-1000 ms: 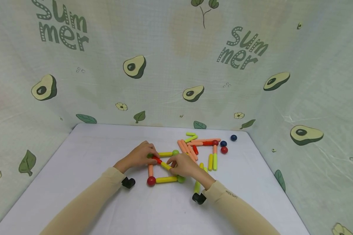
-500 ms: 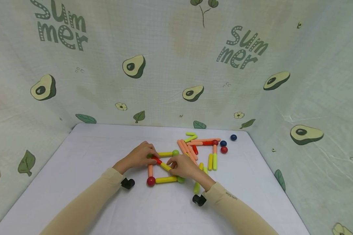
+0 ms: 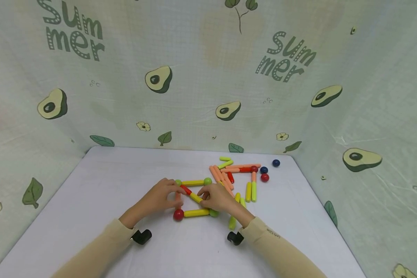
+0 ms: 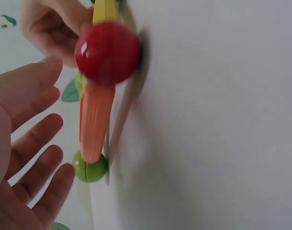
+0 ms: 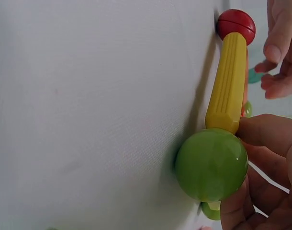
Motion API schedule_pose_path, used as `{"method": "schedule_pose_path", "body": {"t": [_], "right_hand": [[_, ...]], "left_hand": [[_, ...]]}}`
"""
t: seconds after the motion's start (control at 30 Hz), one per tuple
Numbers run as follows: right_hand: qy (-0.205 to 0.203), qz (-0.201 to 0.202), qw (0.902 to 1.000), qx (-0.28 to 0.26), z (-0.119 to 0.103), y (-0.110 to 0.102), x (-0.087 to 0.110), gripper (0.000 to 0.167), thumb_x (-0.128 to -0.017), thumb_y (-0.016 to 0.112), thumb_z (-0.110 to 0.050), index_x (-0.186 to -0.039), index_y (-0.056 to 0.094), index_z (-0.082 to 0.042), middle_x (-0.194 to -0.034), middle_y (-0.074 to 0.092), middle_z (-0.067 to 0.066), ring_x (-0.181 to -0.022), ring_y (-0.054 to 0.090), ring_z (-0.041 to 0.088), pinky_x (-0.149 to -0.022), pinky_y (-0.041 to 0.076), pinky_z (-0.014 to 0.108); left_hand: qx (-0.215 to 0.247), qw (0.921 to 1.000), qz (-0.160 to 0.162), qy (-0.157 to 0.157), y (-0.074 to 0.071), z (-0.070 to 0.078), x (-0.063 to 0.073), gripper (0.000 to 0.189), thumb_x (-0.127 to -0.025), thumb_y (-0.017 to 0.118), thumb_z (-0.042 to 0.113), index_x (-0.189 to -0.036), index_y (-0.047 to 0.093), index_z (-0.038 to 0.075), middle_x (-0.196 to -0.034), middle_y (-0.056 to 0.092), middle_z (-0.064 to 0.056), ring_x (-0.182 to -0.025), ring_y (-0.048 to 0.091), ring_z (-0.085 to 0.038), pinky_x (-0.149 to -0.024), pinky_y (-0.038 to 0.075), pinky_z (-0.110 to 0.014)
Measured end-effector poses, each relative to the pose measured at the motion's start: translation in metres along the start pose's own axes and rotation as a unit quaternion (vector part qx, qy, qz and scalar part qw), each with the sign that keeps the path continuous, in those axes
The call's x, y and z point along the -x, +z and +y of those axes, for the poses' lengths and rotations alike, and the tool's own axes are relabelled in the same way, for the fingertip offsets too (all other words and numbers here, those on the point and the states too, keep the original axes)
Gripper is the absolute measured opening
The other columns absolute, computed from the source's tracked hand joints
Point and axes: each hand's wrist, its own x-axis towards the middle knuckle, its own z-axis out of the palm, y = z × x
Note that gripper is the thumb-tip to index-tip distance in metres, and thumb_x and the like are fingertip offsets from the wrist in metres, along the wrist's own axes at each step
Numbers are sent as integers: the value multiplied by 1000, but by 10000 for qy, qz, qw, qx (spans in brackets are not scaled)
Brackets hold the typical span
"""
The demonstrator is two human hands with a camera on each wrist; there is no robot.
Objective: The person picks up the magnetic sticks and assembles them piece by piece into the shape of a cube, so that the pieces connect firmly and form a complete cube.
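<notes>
A frame of magnetic sticks and balls lies mid-table. Green balls point(image 3: 207, 180) mark its far corners, a red ball point(image 3: 178, 214) the near left one, and a green ball point(image 5: 212, 164) the near right one. Yellow sticks point(image 3: 196, 212) form the near and far sides; a peach stick point(image 4: 96, 122) forms the left side. Across it runs a diagonal of a red stick point(image 3: 185, 189) and a yellow stick point(image 3: 196, 197). My right hand point(image 3: 216, 197) pinches that diagonal yellow stick near the green ball. My left hand point(image 3: 160, 199), fingers spread, hovers beside the peach side, holding nothing.
Behind and right of the frame lie loose peach sticks point(image 3: 217, 173), yellow sticks point(image 3: 248, 192) and a red stick point(image 3: 231, 177). Two dark blue balls point(image 3: 276, 163) and a red ball point(image 3: 265, 177) sit at the back right. Light green sticks point(image 3: 232, 222) lie by my right wrist.
My left hand has let go at the far left corner and drawn back toward me and left, uncovering the green ball there. My right hand keeps its place.
</notes>
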Motion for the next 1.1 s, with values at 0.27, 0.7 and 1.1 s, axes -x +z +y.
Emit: {"method": "schedule_pose_path", "body": {"t": [0.27,0.7,1.1], "right_hand": [[-20,113,9999,78,2,4,0,19,-93,82,-15,-112,80,-11,-89,73,-6,-79,64,7,-73,56,25],[-47,89,9996,-245,-3,3,6,20,-94,82,-15,-113,80,-9,-92,75,-3,-82,67,9,-73,57,25],[-743,113,9969,-230,11,-22,35,24,-96,79,-12,-119,79,-9,-107,76,0,-90,66,13,-79,57,25]], "left_hand": [[412,9989,-187,122,9,14,25,23,-86,92,31,-106,82,26,-101,64,15,-98,56,-15,-85,50,-34],[474,9986,73,224,9,11,35,18,-90,86,13,-104,82,24,-105,65,15,-87,60,-8,-75,51,-24],[123,9967,755,255,13,1,37,22,-90,85,8,-107,83,23,-110,70,15,-102,67,-9,-88,60,-34]]}}
